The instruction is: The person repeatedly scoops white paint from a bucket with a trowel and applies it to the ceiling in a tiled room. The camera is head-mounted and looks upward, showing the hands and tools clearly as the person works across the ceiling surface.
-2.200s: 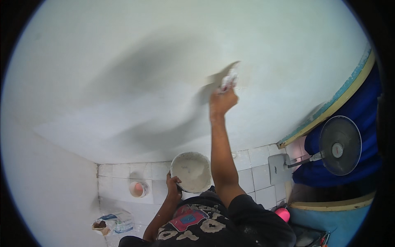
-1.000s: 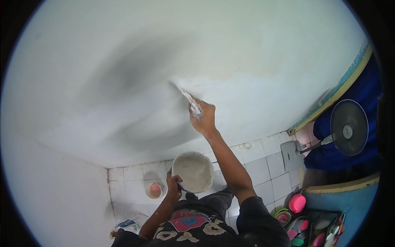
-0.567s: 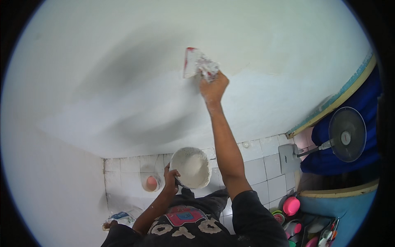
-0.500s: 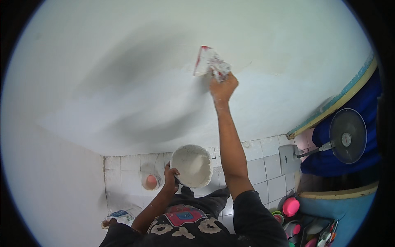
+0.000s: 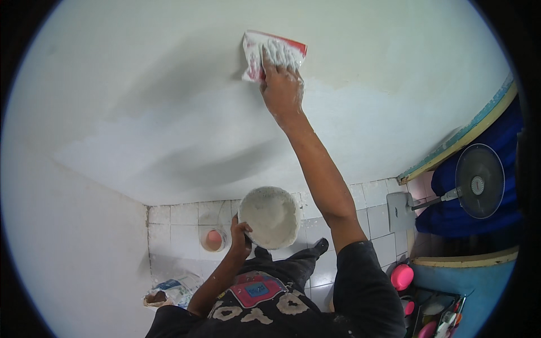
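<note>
My right hand (image 5: pixel 283 87) is raised to the white wall (image 5: pixel 360 50), gripping a flat putty spreader (image 5: pixel 252 45). White with red markings, the spreader lies against the wall, its face smeared with white paste. Paste also coats the backs of my fingers. Low in front of my body, my left hand (image 5: pixel 241 236) holds a round bucket (image 5: pixel 289 204) by its left side, the thumb over the rim. White putty covers the bucket's bottom and inner sides. A brighter white area spreads over the lower wall, with a duller tone above it.
A small tub with pinkish contents (image 5: pixel 214 240) stands on the tiled floor left of the bucket. A crumpled sack (image 5: pixel 179 286) lies at lower left. To the right are a standing fan (image 5: pixel 479 181), a blue curtain (image 5: pixel 442 222) and a rack with pink kitchenware (image 5: pixel 402 276).
My right hand has moved up and slightly left along the wall, and the spreader has turned so its red edge faces up. The bucket stays in my left hand, shifted slightly.
</note>
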Demonstrator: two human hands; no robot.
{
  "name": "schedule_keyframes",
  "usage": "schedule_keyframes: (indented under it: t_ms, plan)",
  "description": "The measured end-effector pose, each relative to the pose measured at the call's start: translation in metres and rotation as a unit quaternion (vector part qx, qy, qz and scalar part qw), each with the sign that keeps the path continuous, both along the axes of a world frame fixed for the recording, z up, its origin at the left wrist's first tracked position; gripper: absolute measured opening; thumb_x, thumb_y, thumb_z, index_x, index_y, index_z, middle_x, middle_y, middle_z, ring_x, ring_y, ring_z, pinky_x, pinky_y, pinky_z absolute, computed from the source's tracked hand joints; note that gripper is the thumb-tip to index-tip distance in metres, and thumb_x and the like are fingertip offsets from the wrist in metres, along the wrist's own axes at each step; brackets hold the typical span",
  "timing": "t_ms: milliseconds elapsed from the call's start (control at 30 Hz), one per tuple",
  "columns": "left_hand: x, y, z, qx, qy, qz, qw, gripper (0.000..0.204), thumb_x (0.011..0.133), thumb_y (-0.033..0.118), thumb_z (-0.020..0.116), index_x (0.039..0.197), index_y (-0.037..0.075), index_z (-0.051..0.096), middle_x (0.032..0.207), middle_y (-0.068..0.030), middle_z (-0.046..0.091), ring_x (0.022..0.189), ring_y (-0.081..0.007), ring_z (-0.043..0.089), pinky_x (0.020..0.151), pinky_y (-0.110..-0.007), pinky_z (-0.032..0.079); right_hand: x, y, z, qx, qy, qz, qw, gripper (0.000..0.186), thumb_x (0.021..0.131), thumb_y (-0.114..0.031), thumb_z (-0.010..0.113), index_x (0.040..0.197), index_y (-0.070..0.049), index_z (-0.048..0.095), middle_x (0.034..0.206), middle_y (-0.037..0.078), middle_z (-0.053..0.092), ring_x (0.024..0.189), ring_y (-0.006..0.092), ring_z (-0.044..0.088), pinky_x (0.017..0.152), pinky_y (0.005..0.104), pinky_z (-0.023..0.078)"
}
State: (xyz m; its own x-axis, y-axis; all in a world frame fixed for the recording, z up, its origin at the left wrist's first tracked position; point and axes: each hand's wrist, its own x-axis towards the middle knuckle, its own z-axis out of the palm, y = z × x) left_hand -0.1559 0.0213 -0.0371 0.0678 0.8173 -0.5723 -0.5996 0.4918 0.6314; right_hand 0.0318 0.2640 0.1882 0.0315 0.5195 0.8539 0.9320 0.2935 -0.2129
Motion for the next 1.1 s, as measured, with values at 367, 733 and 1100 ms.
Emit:
schedule_keyframes:
  t_ms: [367, 733, 1100]
  plan:
    - [-0.021, 0.013, -0.008, -0.004, -0.015, -0.004, 1.0, 0.076, 0.058, 0.0, 0.049, 0.133, 0.01, 0.041, 0.11, -0.0099, 0.052, 0.098, -0.0249, 0.053, 0.08, -0.034, 0.05, 0.03, -0.037, -0.128, -0.131, -0.082, 0.012, 0.988, 0.065, 0.074, -0.012, 0.066, 0.137, -0.015, 0.051, 0.104, 0.016, 0.067, 0.104, 0.0349, 0.062, 0.094, 0.045, 0.047]
    - [0.026, 0.022, -0.012, -0.006, -0.005, -0.033, 0.999, 0.076, 0.058, 0.001, 0.049, 0.133, 0.011, 0.041, 0.111, -0.0104, 0.052, 0.099, -0.0259, 0.053, 0.082, -0.036, 0.049, 0.186, -0.017, -0.012, -0.038, -0.045, -0.162, 0.985, 0.053, 0.078, -0.014, 0.066, 0.13, -0.015, 0.057, 0.091, 0.017, 0.067, 0.086, 0.0359, 0.062, 0.08, 0.047, 0.049]
    - [0.123, 0.052, -0.001, 0.02, -0.079, 0.006, 0.997, 0.063, 0.058, 0.002, 0.048, 0.12, 0.008, 0.045, 0.106, -0.0111, 0.053, 0.098, -0.027, 0.054, 0.087, -0.04, 0.049, 0.241, -0.063, -0.141, -0.19, -0.072, -0.038, 0.978, 0.057, 0.075, -0.017, 0.07, 0.131, -0.016, 0.057, 0.124, 0.017, 0.062, 0.116, 0.0389, 0.056, 0.101, 0.0467, 0.044]
